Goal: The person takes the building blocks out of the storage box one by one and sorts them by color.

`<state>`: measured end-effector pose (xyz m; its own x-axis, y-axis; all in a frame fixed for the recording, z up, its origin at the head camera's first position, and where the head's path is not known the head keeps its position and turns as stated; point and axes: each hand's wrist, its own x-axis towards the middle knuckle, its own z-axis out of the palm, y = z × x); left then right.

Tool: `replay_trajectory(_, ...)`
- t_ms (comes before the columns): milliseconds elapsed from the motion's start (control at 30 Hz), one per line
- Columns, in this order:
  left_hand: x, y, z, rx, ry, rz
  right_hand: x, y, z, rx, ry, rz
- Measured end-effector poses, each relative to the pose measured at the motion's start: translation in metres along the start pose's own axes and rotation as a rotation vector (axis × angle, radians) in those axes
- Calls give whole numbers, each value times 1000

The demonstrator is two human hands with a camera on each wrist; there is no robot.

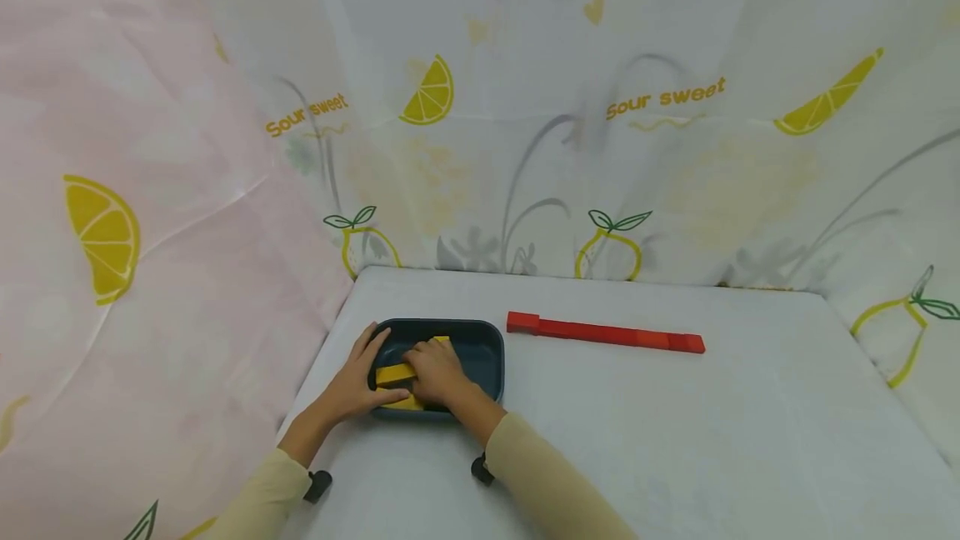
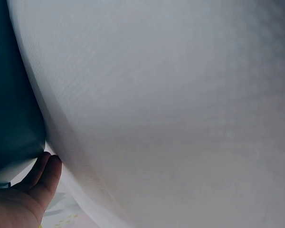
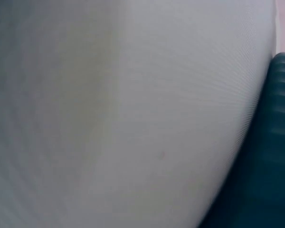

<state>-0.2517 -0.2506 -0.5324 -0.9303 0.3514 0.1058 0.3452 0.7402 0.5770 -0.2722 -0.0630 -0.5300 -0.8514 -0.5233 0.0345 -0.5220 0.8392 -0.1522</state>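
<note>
Left hand (image 1: 356, 386): fingers extended, against the left end of the tray (image 1: 486, 357). Right hand (image 1: 437, 369): fingers bent over yellow blocks (image 1: 394, 374) inside the tray; grasp cannot be confirmed. Red bar (image 1: 592, 332): right of the tray. Table (image 1: 637, 440): beneath the tray.

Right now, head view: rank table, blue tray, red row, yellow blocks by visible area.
1. White table
2. Dark blue tray
3. Red row, longer than the tray but thin
4. Yellow blocks, partly hidden, so ranked only on what shows
</note>
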Motion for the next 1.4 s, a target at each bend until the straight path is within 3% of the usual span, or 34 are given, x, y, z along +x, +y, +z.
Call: replay_trajectory(1400,1,0,1,1,-2,-36,2,1,0,-53,-30,-2)
